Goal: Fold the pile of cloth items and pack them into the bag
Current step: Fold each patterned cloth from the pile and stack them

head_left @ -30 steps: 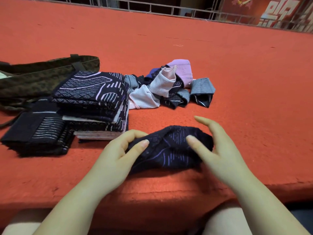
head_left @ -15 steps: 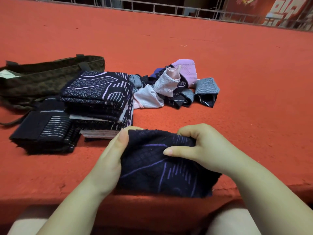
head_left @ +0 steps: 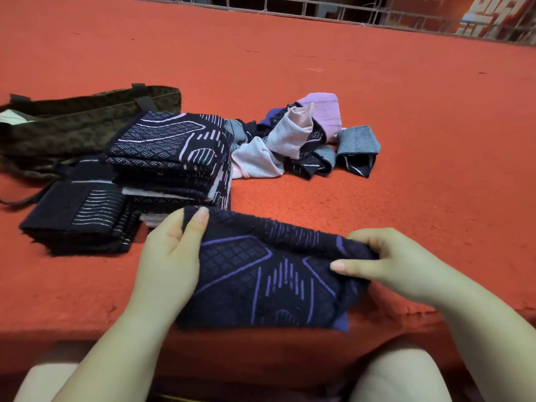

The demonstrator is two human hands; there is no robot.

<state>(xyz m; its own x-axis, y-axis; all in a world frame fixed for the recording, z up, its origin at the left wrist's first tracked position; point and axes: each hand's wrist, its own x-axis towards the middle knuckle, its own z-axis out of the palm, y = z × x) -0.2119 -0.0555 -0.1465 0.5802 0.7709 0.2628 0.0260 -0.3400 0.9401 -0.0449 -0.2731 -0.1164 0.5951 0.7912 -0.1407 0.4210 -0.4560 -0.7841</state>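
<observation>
A dark navy cloth with purple line patterns (head_left: 261,280) is spread at the near edge of the red surface, its lower part hanging over the edge. My left hand (head_left: 171,256) grips its upper left corner, thumb on top. My right hand (head_left: 388,259) pinches its upper right corner. Behind the cloth stands a tall stack of folded dark cloths (head_left: 171,158), with a lower folded stack (head_left: 78,216) to its left. A loose pile of unfolded cloths (head_left: 298,140) in pink, lilac, grey and navy lies further back. The olive-brown bag (head_left: 81,123) lies at far left.
The red carpeted surface (head_left: 435,169) stretches wide to the right and back. A metal railing (head_left: 319,10) runs along its far edge. My knees show below the near edge.
The dark cloth has gone from bunched under my hands to lifted and stretched out wide. My hands have moved apart, each holding an upper corner.
</observation>
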